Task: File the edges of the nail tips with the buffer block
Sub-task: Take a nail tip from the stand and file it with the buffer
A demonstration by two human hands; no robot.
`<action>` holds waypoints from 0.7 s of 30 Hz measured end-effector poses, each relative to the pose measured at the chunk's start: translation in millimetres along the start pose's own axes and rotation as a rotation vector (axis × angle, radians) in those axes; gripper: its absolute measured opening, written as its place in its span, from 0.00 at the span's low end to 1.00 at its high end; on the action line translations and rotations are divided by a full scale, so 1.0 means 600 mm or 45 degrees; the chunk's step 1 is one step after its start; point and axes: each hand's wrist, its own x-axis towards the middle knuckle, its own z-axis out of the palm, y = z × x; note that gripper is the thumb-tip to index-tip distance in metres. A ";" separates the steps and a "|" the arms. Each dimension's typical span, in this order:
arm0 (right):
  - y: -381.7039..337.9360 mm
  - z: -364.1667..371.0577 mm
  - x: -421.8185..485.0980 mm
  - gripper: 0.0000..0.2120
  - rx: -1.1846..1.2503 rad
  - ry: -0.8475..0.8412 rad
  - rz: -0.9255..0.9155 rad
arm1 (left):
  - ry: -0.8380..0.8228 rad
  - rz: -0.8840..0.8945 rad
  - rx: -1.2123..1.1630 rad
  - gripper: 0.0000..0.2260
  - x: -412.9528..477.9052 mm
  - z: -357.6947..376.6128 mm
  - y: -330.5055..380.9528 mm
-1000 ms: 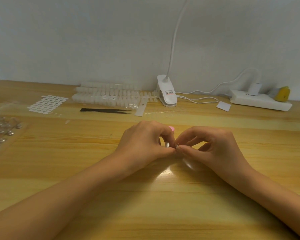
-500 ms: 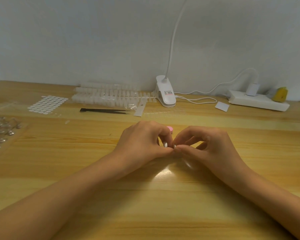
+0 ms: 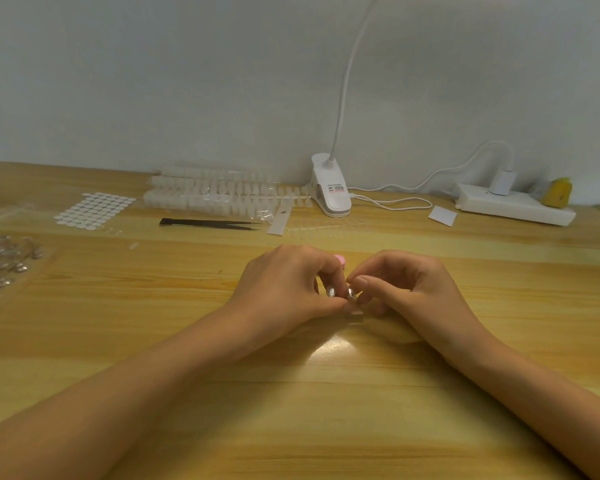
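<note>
Pink block (image 3: pixel 341 260) peeks from our gripping left hand (image 3: pixel 288 285), middle of the table (image 3: pixel 326 427); our right hand (image 3: pixel 413 289) seems to pinch a clear nail tip (image 3: pixel 355 310). Loose pinch, and filing may flick it away.

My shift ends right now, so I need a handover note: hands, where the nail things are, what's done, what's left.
Left hand: curled round the pink buffer block, mostly hidden behind its fingers.
Right hand: pinches a clear nail tip beside the block, low over the table.
Strips of nail tips lie at its far side.
Done: filing seems begun; how many tips are finished cannot be told.
Left: finish this edge, then the other tips.
</note>
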 end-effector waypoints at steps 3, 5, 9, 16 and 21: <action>0.000 -0.002 -0.002 0.03 -0.018 -0.035 -0.018 | 0.004 0.005 -0.006 0.07 -0.001 0.000 0.001; -0.002 -0.003 -0.004 0.05 -0.034 -0.058 -0.033 | 0.009 0.002 -0.002 0.07 -0.002 -0.001 0.001; -0.008 -0.014 -0.001 0.09 -0.030 -0.063 -0.030 | 0.003 0.012 0.018 0.07 -0.001 0.000 -0.001; -0.013 -0.012 0.000 0.08 -0.103 -0.091 -0.043 | 0.003 0.020 0.033 0.08 -0.001 0.002 -0.001; -0.015 0.004 0.000 0.04 0.055 -0.073 0.026 | 0.001 0.010 0.068 0.07 0.000 0.000 0.002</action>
